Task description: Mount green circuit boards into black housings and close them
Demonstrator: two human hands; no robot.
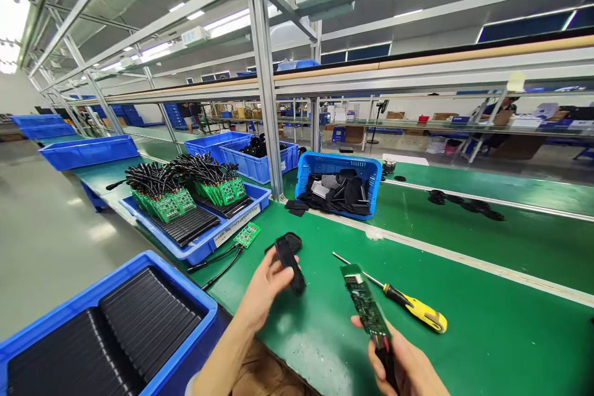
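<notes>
My left hand [266, 288] grips a long black plastic casing part [293, 267] between thumb and fingers, over the green bench top. Right behind it lies another black piece with a rounded end [291, 240]. In my right hand [403, 362] is a green circuit board [364, 303], tilted upward, with red and black wires and a black cable at its lower end inside my fingers. Beside the board, a yellow and black screwdriver [415, 308] rests on the bench, its shaft passing behind the board.
At the left, a blue tray [211, 315] holds black ribbed parts. Behind it, another blue tray [250, 213] carries circuit boards with black cables. One cabled board [247, 235] lies outside it. A blue basket [378, 189] of dark pieces stands near a metal post [269, 99].
</notes>
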